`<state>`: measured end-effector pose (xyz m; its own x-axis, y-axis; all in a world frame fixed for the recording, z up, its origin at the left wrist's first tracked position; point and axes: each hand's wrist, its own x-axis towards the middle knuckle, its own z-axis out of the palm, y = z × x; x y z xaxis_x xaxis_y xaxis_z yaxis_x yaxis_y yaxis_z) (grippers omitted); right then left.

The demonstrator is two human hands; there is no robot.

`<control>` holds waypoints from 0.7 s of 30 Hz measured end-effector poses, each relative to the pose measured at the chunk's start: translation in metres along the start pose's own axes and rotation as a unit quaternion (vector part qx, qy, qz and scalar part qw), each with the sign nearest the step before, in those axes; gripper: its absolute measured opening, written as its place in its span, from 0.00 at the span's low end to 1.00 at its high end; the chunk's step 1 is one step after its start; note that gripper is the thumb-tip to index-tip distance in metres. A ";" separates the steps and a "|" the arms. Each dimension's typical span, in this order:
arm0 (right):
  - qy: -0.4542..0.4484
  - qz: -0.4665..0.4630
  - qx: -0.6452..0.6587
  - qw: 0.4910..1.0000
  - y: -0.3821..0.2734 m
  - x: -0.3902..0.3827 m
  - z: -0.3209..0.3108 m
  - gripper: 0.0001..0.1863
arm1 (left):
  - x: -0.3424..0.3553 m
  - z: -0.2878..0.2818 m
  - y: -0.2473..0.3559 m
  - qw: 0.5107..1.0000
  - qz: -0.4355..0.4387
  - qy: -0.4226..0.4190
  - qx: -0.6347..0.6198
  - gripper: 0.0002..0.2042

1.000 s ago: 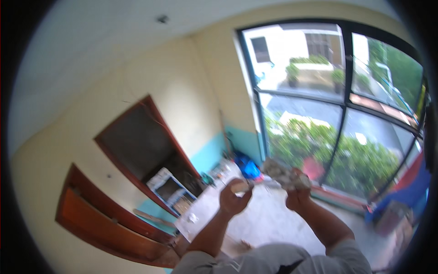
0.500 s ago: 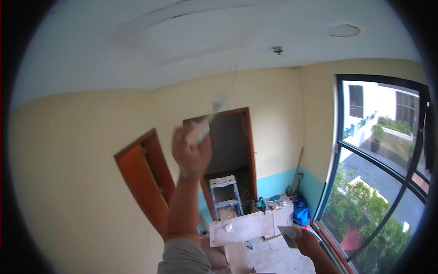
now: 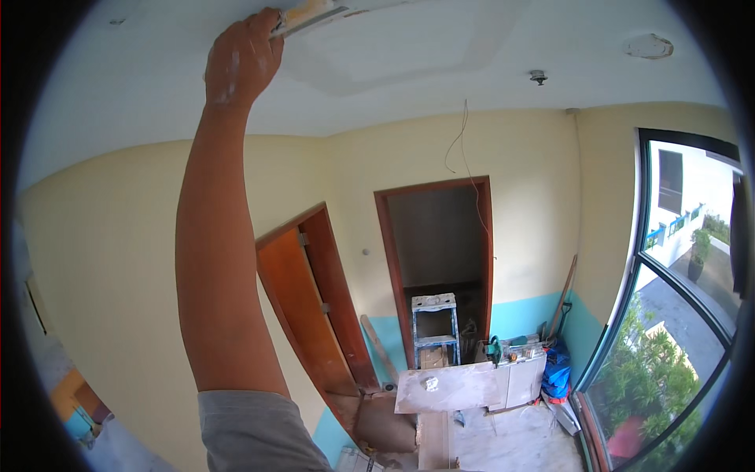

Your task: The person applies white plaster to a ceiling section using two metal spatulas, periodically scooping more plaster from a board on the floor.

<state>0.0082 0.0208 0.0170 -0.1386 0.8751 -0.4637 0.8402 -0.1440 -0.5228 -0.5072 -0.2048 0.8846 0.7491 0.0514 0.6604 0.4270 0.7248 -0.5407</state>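
Observation:
My left hand (image 3: pixel 244 59) is raised high at the upper left, its fingers wrapped round a putty knife (image 3: pixel 308 19) with a pale handle and a grey metal edge. White smears mark the back of this hand. The knife's edge lies at or very close to the white ceiling (image 3: pixel 503 31), beside a dark crack line; whether it touches is hard to tell. Around that spot the ceiling bears a patch (image 3: pixel 377 67) with a smeared, dull border. My right hand is out of view.
Below stand a stepladder (image 3: pixel 435 318) in a doorway, a board (image 3: pixel 448 387) with a white lump on it, and a cabinet (image 3: pixel 519 381) carrying tools. An orange-brown door (image 3: pixel 295 291) is at the left, a window (image 3: pixel 684 299) at the right. Loose wires (image 3: pixel 464 145) hang from the ceiling.
My left hand has risen up and leftward with the putty knife, reaching the ceiling. My right hand, holding a flat blade at the lower right, has left the view. The view has shifted left.

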 end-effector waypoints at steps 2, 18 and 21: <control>0.006 -0.007 0.019 1.000 -0.010 0.001 -0.004 0.25 | 0.010 0.003 0.000 0.998 -0.016 -0.048 0.021 0.13; 0.032 -0.017 0.126 0.991 -0.051 -0.002 -0.016 0.26 | -0.005 -0.005 0.005 0.991 -0.092 0.047 0.081 0.15; 0.036 -0.023 0.146 0.988 -0.059 -0.001 -0.020 0.26 | -0.011 0.016 0.014 0.994 -0.059 -0.005 0.088 0.15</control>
<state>-0.0306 0.0373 0.0624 -0.1269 0.9133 -0.3871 0.6447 -0.2207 -0.7319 -0.5179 -0.1839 0.8780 0.6933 -0.0340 0.7199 0.4152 0.8353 -0.3605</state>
